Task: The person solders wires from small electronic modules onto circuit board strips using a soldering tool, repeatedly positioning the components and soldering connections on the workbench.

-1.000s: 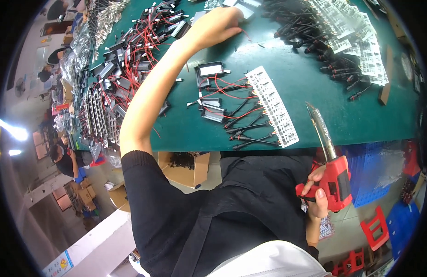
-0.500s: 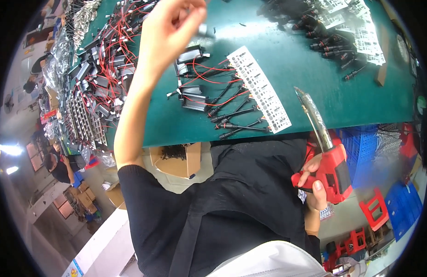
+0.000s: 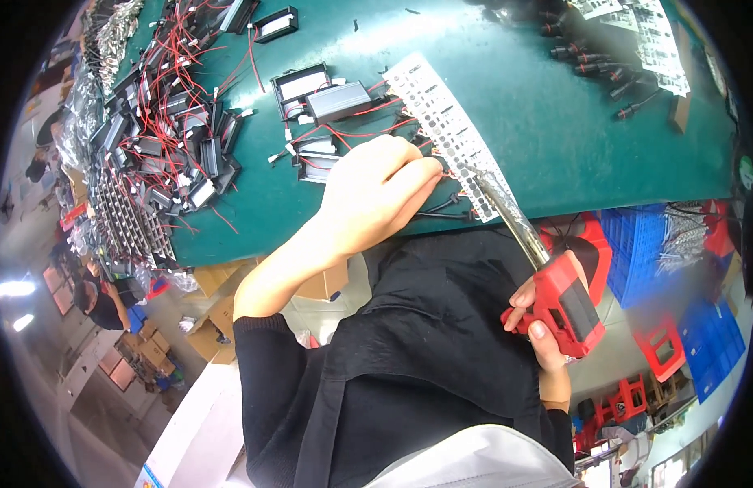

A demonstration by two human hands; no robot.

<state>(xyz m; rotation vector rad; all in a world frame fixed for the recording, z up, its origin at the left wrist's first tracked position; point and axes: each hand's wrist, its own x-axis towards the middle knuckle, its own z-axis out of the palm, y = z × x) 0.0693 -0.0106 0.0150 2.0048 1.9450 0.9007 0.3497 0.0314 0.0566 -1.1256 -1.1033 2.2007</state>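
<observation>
My left hand (image 3: 380, 191) is closed, its thumb and fingers pinched on a thin red wire at the left edge of a white circuit board strip (image 3: 441, 114). My right hand (image 3: 541, 325) grips a red soldering gun (image 3: 567, 301), fingers wrapped round its handle. The gun's long metal barrel (image 3: 515, 220) points up and left, its tip over the lower half of the strip. Black cables (image 3: 451, 213) run off the strip's left edge, partly hidden by my left hand. Left of the strip, grey metal cases (image 3: 340, 102) trail red wires.
A tangled heap of cases and red wires (image 3: 177, 122) covers the table's left side. More white strips (image 3: 661, 49) with black connectors (image 3: 592, 61) lie at the far right. Below the near table edge stand a blue crate (image 3: 632, 252), a red stool (image 3: 661, 354) and cardboard boxes (image 3: 213, 329).
My left hand has come down from the far side of the table to the strip and pinched a wire. The soldering gun has moved left, bringing its tip over the strip.
</observation>
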